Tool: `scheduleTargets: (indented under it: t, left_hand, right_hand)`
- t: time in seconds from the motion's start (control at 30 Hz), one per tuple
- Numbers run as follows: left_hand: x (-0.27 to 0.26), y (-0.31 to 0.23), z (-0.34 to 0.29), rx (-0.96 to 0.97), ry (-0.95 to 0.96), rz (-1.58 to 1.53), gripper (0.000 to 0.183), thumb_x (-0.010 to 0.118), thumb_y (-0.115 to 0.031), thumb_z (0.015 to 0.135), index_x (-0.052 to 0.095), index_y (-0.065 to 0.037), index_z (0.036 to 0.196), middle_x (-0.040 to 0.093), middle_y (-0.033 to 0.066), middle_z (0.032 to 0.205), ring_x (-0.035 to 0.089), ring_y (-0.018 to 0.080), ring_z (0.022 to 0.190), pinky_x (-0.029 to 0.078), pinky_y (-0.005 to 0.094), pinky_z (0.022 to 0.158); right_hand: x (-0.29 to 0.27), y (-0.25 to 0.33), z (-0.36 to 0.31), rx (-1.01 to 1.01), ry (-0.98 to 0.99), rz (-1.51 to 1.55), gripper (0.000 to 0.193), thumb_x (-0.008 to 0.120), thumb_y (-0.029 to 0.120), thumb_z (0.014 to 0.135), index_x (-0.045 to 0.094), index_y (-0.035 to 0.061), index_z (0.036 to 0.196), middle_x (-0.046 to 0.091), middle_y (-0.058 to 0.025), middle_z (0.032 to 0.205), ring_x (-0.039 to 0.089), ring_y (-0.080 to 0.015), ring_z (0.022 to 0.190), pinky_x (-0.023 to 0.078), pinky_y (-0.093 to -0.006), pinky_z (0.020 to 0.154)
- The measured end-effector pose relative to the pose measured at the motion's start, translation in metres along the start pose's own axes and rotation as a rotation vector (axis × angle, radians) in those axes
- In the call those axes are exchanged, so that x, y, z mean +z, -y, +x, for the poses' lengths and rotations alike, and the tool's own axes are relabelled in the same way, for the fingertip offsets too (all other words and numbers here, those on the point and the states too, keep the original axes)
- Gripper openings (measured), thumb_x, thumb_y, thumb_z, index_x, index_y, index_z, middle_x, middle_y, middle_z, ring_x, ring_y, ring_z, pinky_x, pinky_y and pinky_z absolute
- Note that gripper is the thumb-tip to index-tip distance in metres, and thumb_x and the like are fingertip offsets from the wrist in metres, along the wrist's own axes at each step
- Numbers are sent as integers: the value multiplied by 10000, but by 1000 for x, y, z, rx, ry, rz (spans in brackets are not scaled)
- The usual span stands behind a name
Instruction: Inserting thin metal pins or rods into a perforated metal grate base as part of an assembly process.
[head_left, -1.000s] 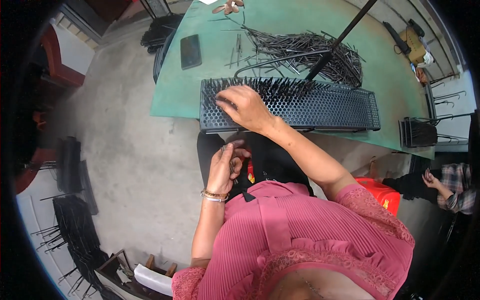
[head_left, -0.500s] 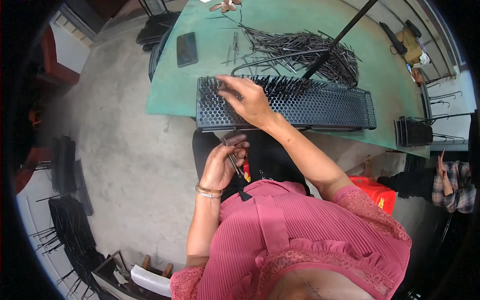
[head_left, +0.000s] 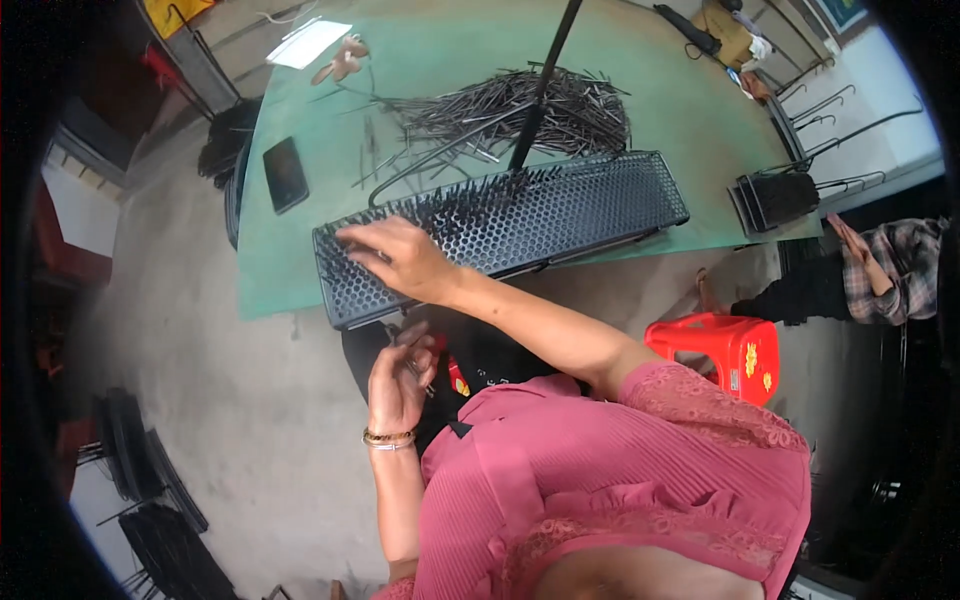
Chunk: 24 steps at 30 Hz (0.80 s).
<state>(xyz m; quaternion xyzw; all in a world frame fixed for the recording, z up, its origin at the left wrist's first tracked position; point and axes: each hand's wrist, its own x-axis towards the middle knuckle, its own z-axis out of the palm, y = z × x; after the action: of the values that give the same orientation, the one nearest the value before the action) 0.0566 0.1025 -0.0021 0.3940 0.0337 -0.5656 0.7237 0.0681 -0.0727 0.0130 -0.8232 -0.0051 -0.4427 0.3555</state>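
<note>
A long black perforated metal rack stands at the near edge of the green table, its far left part bristling with short upright dark rods. My right hand reaches over the rack's left end, thumb and fingers curled in a pinch among the rods; what lies between the fingertips is too dark to make out. Below the rack's left end, my left hand is palm up above my lap, fingers curled around a few thin dark metal rods, mostly hidden now. Beside it a red object with yellow marking lies on my lap.
A heap of loose dark rods spreads behind the rack, under a slanting black post. A phone and a paper sheet lie on the green table. A red stool and another person's sleeve are at right.
The whole view has shifted and turned, so the rack appears lower, further left and tilted. My right hand stays over the rack's left end. The rods in my left hand show less clearly.
</note>
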Motion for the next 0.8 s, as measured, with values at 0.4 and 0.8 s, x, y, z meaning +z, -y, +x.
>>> scheduleTargets:
  t: [0.4,0.8]
  left_hand:
    - [4,-5,-7,54,83,-87,407,389,-89,837,481,79,1196,591,121,1033,571,171,843,477,299,751]
    - [-5,-2,-7,55,57,7,319,394,-75,880,499,76,1140,599,130,948,574,140,792,456,238,627]
  right_hand:
    - [-5,2,0,-190,84,-282,174,694,118,717,647,77,879,600,-24,798,552,-196,756,374,-336,716]
    - [-6,3,15,-234,193,-306,159,702,144,714,665,84,856,590,-25,738,544,-196,735,365,-344,734]
